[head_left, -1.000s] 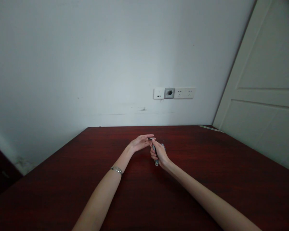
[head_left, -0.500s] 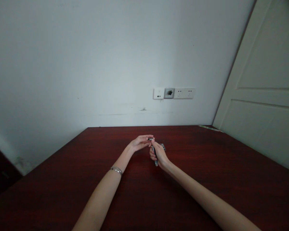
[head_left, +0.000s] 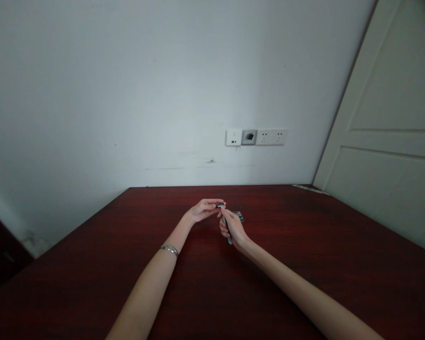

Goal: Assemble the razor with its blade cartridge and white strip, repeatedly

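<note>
Both my hands meet over the middle of the dark red table (head_left: 304, 264). My right hand (head_left: 233, 230) is closed round the handle of a slim grey tool (head_left: 229, 239) that looks like a razor; its lower end sticks out below my fingers. My left hand (head_left: 203, 210), palm up with a silver bracelet (head_left: 170, 249) on the wrist, pinches the tool's small dark head (head_left: 219, 205) between its fingertips. What the head is exactly is too small to tell.
A small flat dark object (head_left: 239, 215) lies on the table just behind my right hand. Wall sockets (head_left: 255, 137) sit on the white wall beyond the table's far edge. A white door (head_left: 393, 141) stands at the right.
Both hands have drifted slightly left with the tool still between them. The small flat object behind my right hand shows more now.
</note>
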Demonstrator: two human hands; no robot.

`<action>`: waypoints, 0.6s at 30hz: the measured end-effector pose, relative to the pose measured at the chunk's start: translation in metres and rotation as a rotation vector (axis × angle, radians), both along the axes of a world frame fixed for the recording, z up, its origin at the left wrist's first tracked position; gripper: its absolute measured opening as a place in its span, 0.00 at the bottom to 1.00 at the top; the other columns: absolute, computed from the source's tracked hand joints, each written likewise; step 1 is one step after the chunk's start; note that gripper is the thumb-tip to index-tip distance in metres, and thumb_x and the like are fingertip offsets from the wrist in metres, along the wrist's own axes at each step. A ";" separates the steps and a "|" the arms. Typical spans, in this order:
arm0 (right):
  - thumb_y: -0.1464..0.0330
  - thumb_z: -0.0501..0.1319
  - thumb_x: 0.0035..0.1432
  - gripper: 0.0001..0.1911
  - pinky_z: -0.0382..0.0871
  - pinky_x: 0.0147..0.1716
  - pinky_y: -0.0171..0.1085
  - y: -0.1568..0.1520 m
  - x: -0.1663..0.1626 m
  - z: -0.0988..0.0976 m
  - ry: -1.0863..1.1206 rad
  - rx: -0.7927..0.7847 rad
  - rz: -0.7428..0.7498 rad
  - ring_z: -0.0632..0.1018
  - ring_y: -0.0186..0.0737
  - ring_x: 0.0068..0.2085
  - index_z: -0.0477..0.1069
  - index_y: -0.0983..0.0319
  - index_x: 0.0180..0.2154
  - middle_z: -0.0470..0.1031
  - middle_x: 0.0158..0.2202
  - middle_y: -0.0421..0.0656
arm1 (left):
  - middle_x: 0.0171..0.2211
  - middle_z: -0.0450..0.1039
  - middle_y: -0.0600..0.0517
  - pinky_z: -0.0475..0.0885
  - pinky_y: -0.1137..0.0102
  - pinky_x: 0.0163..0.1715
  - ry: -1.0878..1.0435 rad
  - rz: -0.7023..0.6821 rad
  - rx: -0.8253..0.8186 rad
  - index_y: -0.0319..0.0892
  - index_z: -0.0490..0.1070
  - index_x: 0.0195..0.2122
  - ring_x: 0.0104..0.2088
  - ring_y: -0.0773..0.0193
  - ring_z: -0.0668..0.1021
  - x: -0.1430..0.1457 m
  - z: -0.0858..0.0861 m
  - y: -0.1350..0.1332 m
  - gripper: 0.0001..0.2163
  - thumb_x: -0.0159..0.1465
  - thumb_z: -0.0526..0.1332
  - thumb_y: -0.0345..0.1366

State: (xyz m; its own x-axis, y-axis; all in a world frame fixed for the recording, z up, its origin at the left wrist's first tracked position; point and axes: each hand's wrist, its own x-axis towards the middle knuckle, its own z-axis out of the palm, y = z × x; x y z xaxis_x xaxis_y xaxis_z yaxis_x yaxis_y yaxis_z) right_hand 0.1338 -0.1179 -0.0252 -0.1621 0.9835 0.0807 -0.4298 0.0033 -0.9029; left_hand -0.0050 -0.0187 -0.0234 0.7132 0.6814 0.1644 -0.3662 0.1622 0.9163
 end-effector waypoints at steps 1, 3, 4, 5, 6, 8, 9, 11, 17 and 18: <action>0.51 0.59 0.48 0.20 0.41 0.10 0.24 0.000 0.000 0.000 -0.009 0.002 -0.003 0.53 0.22 0.12 0.59 0.60 0.27 0.54 0.13 0.29 | 0.45 0.72 0.38 0.62 0.66 0.48 0.012 0.005 0.009 0.32 0.73 0.44 0.46 0.56 0.74 -0.001 0.000 0.000 0.18 0.50 0.66 0.27; 0.51 0.59 0.48 0.20 0.41 0.10 0.24 0.000 0.000 0.000 -0.025 0.002 -0.005 0.53 0.22 0.12 0.59 0.60 0.27 0.54 0.13 0.29 | 0.45 0.72 0.38 0.62 0.66 0.48 0.028 0.004 0.028 0.32 0.73 0.44 0.46 0.55 0.74 -0.002 0.002 0.000 0.18 0.50 0.66 0.27; 0.50 0.59 0.48 0.20 0.41 0.10 0.24 0.000 0.001 0.000 -0.032 0.002 -0.006 0.53 0.22 0.12 0.59 0.60 0.27 0.54 0.13 0.29 | 0.45 0.72 0.38 0.62 0.65 0.49 0.032 0.001 0.039 0.32 0.73 0.44 0.46 0.55 0.74 -0.002 0.004 -0.001 0.18 0.50 0.66 0.27; 0.50 0.59 0.48 0.20 0.41 0.10 0.24 -0.001 0.001 0.000 -0.037 0.002 -0.005 0.53 0.22 0.12 0.59 0.60 0.27 0.53 0.13 0.29 | 0.45 0.72 0.37 0.62 0.65 0.49 0.033 -0.002 0.049 0.31 0.73 0.44 0.46 0.55 0.74 -0.003 0.005 -0.002 0.18 0.50 0.66 0.27; 0.50 0.59 0.48 0.20 0.41 0.10 0.24 -0.001 0.001 0.000 -0.042 0.002 -0.003 0.53 0.22 0.12 0.59 0.60 0.27 0.53 0.12 0.29 | 0.45 0.72 0.37 0.61 0.65 0.50 0.036 -0.005 0.059 0.31 0.73 0.44 0.46 0.55 0.74 -0.003 0.007 -0.003 0.18 0.50 0.66 0.27; 0.50 0.59 0.48 0.20 0.41 0.10 0.24 -0.001 0.001 0.001 -0.048 0.005 0.002 0.53 0.23 0.12 0.59 0.60 0.27 0.53 0.12 0.29 | 0.46 0.72 0.37 0.61 0.64 0.50 0.047 -0.007 0.076 0.31 0.73 0.43 0.46 0.55 0.74 -0.004 0.011 -0.005 0.18 0.49 0.66 0.26; 0.50 0.59 0.48 0.20 0.41 0.10 0.24 -0.002 0.001 0.001 -0.050 0.006 0.006 0.53 0.23 0.12 0.59 0.60 0.27 0.53 0.12 0.29 | 0.46 0.72 0.37 0.61 0.64 0.50 0.056 -0.008 0.082 0.32 0.73 0.43 0.45 0.55 0.74 -0.004 0.012 -0.006 0.18 0.50 0.66 0.26; 0.50 0.58 0.48 0.20 0.41 0.10 0.24 -0.002 0.001 0.001 -0.054 0.008 0.011 0.53 0.22 0.12 0.59 0.60 0.27 0.53 0.12 0.29 | 0.46 0.71 0.37 0.62 0.64 0.50 0.072 -0.009 0.091 0.32 0.74 0.43 0.46 0.55 0.74 -0.005 0.015 -0.007 0.17 0.50 0.66 0.26; 0.49 0.58 0.47 0.21 0.40 0.10 0.24 -0.004 0.000 0.002 -0.062 0.000 0.013 0.51 0.22 0.11 0.58 0.60 0.27 0.53 0.12 0.28 | 0.48 0.71 0.37 0.62 0.66 0.49 0.101 0.001 0.112 0.33 0.74 0.43 0.46 0.56 0.74 -0.006 0.016 -0.009 0.18 0.50 0.65 0.25; 0.49 0.58 0.47 0.21 0.40 0.09 0.24 -0.004 0.000 0.002 -0.064 -0.001 0.013 0.51 0.22 0.11 0.58 0.60 0.27 0.53 0.12 0.28 | 0.48 0.70 0.37 0.62 0.66 0.49 0.107 -0.002 0.117 0.33 0.73 0.44 0.46 0.56 0.74 -0.006 0.016 -0.009 0.18 0.50 0.65 0.26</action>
State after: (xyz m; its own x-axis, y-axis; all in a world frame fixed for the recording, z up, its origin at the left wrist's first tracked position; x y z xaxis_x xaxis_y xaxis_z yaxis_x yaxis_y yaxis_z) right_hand 0.1339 -0.1220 -0.0237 -0.1794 0.9813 0.0690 -0.3710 -0.0025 -0.9286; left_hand -0.0109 -0.0276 -0.0078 0.7321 0.6608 0.1656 -0.2652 0.0524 0.9628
